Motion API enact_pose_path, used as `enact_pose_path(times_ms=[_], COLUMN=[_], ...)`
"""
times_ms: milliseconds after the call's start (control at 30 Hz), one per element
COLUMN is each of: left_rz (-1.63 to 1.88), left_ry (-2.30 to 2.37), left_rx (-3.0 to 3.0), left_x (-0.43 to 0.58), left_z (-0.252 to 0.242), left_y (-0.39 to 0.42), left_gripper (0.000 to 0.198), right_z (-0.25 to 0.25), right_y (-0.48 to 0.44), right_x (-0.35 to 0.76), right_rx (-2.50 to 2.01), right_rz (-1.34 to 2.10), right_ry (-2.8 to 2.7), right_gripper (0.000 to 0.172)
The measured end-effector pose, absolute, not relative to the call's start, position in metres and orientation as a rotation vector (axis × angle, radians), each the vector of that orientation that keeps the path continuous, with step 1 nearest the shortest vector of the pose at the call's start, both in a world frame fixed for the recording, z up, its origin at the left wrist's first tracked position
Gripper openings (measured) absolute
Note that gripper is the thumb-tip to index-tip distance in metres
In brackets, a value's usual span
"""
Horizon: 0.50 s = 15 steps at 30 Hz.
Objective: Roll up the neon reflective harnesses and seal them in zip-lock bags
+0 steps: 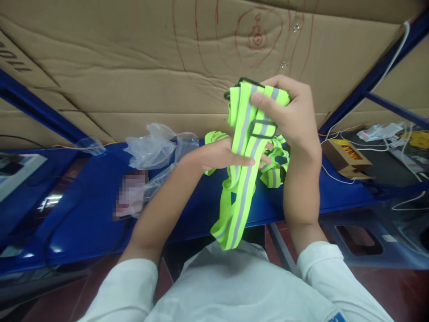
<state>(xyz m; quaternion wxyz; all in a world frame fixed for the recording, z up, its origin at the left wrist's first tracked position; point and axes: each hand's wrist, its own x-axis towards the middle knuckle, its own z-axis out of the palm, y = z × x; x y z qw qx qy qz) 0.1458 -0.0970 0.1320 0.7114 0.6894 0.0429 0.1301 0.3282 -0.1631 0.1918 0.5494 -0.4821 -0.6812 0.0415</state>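
Observation:
A neon-yellow reflective strap (246, 179) with a grey stripe hangs folded in several layers between my hands. My right hand (291, 112) grips its bunched top, thumb pressed across the front. Black plastic shows at the bundle's upper left edge, and a black slide buckle (264, 129) sits just under my right thumb. Lower down, my left hand (228, 154) wraps round the hanging part, its thumb in front and other fingers partly hidden behind. The loose loop dangles towards my lap. Behind it, more yellow reflective straps (275, 172) lie heaped on the blue table (191, 205).
Clear plastic bags (150, 145) lie left of the straps, beside a blurred pinkish item (130, 194). A small open cardboard box (346, 156) stands at the right among white cables. Upright cardboard (134, 62) lines the back. A blue plastic stool (362, 237) stands at the lower right.

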Motion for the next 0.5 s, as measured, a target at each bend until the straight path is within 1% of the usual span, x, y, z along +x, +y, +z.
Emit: enact_pose_path(times_ms=[100, 167, 267, 333, 400, 500], left_rz=[0.244, 0.267, 0.297, 0.328, 0.343, 0.374], left_ry=[0.032, -0.018, -0.102, -0.119, -0.11, -0.102], left_rx=[1.55, 1.578, 1.665, 1.762, 1.859, 1.921], left_x=[0.146, 0.145, 0.143, 0.14, 0.136, 0.13], left_z=[0.129, 0.129, 0.133, 0.137, 0.141, 0.146], left_y=[-0.098, -0.099, -0.101, -0.101, -0.1, -0.096], left_gripper=[0.046, 0.046, 0.047, 0.041, 0.036, 0.033], right_z=[0.19, 0.189, 0.187, 0.185, 0.181, 0.176], right_y=[-0.159, -0.157, -0.154, -0.151, -0.147, -0.143], right_x=[0.338, 0.34, 0.335, 0.33, 0.326, 0.325], right_rx=[-1.171, -1.163, -1.139, -1.124, -1.096, -1.063], right_rz=[0.291, 0.445, 0.688, 0.825, 0.843, 0.731], right_ry=[-1.485, -1.459, -1.477, -1.508, -1.547, -1.594], right_gripper=[0.042, 0.044, 0.044, 0.044, 0.042, 0.039])
